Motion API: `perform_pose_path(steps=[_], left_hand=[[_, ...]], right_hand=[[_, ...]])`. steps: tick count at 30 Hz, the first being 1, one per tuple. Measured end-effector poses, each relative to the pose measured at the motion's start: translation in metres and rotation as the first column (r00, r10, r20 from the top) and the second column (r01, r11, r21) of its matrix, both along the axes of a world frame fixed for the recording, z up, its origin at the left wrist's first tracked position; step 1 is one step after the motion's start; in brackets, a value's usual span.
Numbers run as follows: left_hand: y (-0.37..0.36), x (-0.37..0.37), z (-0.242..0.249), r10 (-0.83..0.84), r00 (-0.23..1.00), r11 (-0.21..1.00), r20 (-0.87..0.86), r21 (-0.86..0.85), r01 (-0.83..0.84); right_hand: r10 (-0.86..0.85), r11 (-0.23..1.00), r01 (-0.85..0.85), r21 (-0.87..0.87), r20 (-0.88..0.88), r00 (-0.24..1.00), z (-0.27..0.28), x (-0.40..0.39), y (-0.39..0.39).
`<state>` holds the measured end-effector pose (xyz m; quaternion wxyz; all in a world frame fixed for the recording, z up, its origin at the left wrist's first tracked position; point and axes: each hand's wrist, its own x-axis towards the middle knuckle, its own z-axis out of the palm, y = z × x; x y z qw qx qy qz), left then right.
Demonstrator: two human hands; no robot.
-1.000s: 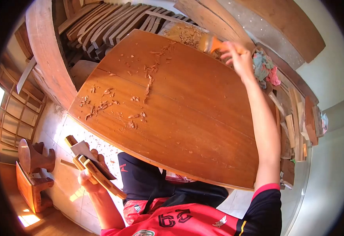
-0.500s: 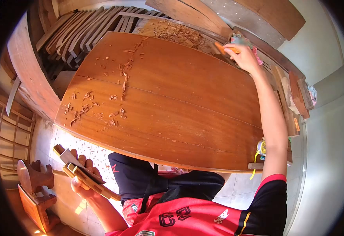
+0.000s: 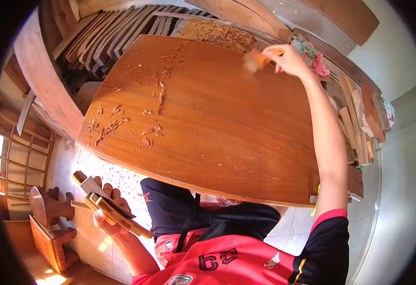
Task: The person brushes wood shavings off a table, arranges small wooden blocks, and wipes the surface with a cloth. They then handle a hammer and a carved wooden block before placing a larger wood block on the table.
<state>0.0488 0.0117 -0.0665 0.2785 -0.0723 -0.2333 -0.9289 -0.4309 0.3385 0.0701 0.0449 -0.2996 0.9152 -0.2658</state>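
My left hand [image 3: 107, 225] grips a wooden hand plane [image 3: 117, 214], its blade tilted up, off the table's near left side. Out over the far right part of the table, my right hand [image 3: 291, 61] is closed round the orange handle of a brush [image 3: 254, 61]. The brush's bristles are smeared by motion, close over the wooden tabletop [image 3: 227, 137]. Curled wood shavings [image 3: 108, 130] lie scattered on the left part of the tabletop, with a line of them [image 3: 161, 90] running toward the far edge.
Curved wooden slats [image 3: 117, 35] are stacked beyond the table's far left. More shavings [image 3: 217, 35] cover a surface behind it. Cloths [image 3: 315, 59] and wood offcuts [image 3: 355, 111] line the right side. A small wooden stool [image 3: 51, 232] stands at lower left.
My right hand has brought the brush from beyond the far right edge inward, left over the tabletop. My left hand still holds the plane. The whole view has shifted slightly.
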Motion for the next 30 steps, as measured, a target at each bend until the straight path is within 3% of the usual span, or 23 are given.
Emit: perform_pose_path(steps=[3, 6, 8, 10, 11, 12, 13, 17, 20, 21, 26, 30], left_hand=[[0.007, 0.003, 0.007, 0.025, 0.998, 0.997, 0.061, 0.068, -0.029], [0.004, 0.006, 0.010, 0.053, 0.993, 0.997, 0.107, 0.049, -0.059], [-0.001, 0.007, 0.002, 0.202, 0.967, 0.977, 0.158, 0.041, -0.211], [-0.002, 0.007, 0.008, 0.115, 0.989, 0.991, 0.089, 0.051, -0.120], [-0.005, 0.009, 0.006, 0.059, 0.997, 0.997, 0.040, 0.046, -0.061], [-0.007, 0.010, 0.004, 0.005, 1.000, 0.999, -0.011, 0.037, -0.005], [-0.006, 0.011, 0.004, 0.015, 1.000, 0.999, -0.007, 0.047, -0.015], [-0.012, 0.013, -0.002, 0.068, 0.998, 0.998, 0.018, 0.016, -0.068], [-0.016, 0.015, -0.012, 0.062, 0.996, 0.997, 0.071, 0.029, -0.065], [-0.016, 0.016, -0.016, 0.054, 0.994, 0.997, 0.098, 0.058, -0.060], [-0.018, 0.008, -0.023, 0.071, 0.989, 0.996, 0.133, 0.047, -0.078], [-0.024, -0.002, -0.025, 0.068, 0.989, 0.995, 0.132, 0.061, -0.077]], right_hand=[[-0.083, 0.980, 0.042, -0.195, -0.205, 0.975, -0.005, 0.007, -0.026], [0.307, 0.889, -0.297, -0.349, -0.027, 0.951, -0.002, 0.077, -0.074], [0.583, 0.754, -0.530, -0.387, 0.023, 0.812, -0.002, 0.128, -0.097], [0.717, 0.669, -0.688, -0.279, 0.000, 0.697, 0.011, 0.177, -0.112], [0.746, 0.655, -0.705, -0.270, 0.082, 0.661, 0.015, 0.194, -0.117], [0.798, 0.589, -0.713, -0.380, 0.131, 0.589, 0.009, 0.207, -0.125], [0.814, 0.567, -0.728, -0.385, 0.130, 0.565, -0.003, 0.215, -0.133], [0.836, 0.546, -0.743, -0.387, 0.188, 0.516, -0.034, 0.221, -0.161], [0.781, 0.624, -0.691, -0.365, 0.257, 0.569, -0.036, 0.211, -0.167], [0.788, 0.609, -0.668, -0.428, 0.224, 0.574, -0.047, 0.200, -0.169], [0.575, 0.807, -0.436, -0.400, 0.357, 0.736, -0.045, 0.120, -0.179], [0.489, 0.859, -0.369, -0.356, 0.353, 0.798, -0.050, 0.033, -0.190]])
